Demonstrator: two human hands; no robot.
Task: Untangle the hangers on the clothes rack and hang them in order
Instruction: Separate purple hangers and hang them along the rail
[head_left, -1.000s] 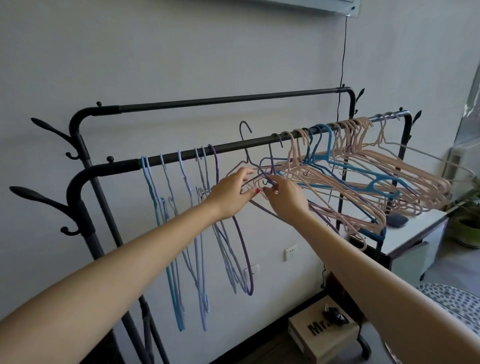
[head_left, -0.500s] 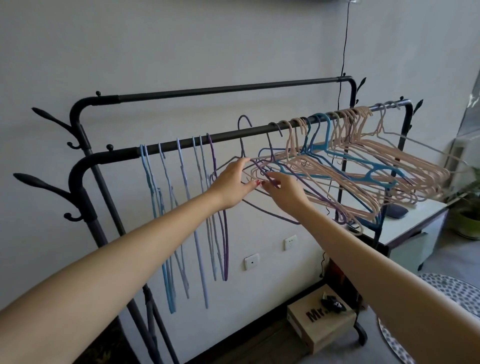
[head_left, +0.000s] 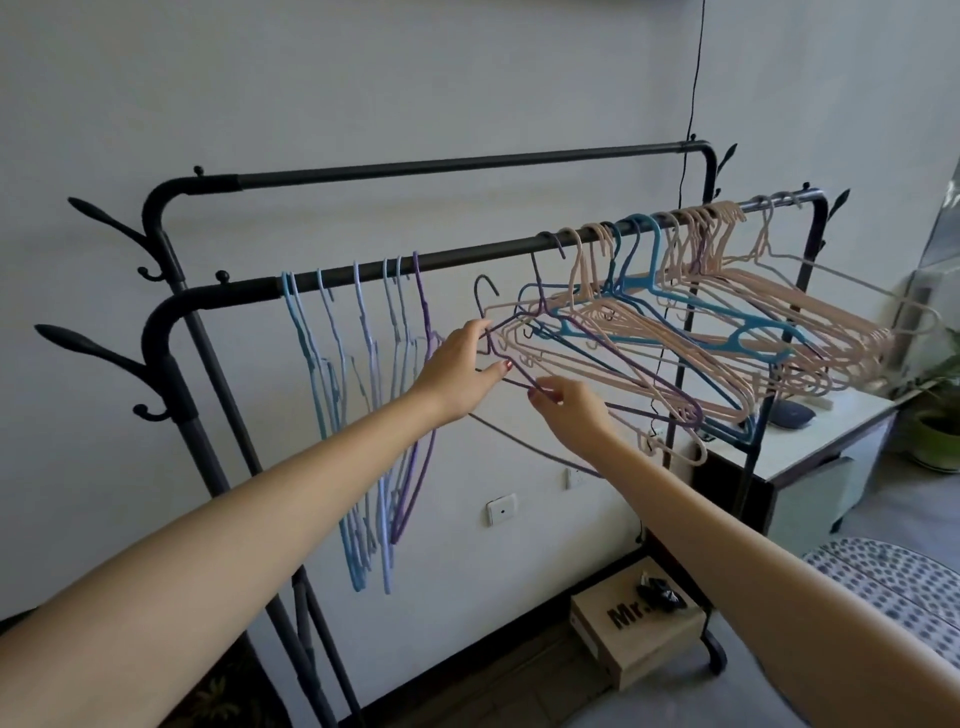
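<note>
**Purple hanger off the rail, held in both hands**

Where the sorted hangers (head_left: 363, 415) dangle straight down from the left part of the front rail (head_left: 467, 257), blue ones first and a purple one last, the rack (head_left: 171, 332) looks tidy. Just right of them, the left hand (head_left: 460, 371) reaches forward at the end of an outstretched arm, palm turned toward the tangle, its thumb and fingers curled round the wire of a purple hanger (head_left: 511, 364) near the neck. That hanger's hook (head_left: 485, 291) stands above the hand, below the rail and clear of it, curling to the right. Its long axis slopes down and to the right, toward the person. Lower and nearer, the right hand (head_left: 569, 413) comes in from the bottom right with the wrist bent, fingertips pinching the same purple wire at a lower point. Beyond both hands, the tangle (head_left: 727, 332) of pink and blue hangers fans out nearly flat to the right, their hooks crowded on the rail's right half. A cabinet (head_left: 831, 441) stands behind, and a box (head_left: 639, 639) sits on the floor below.
</note>
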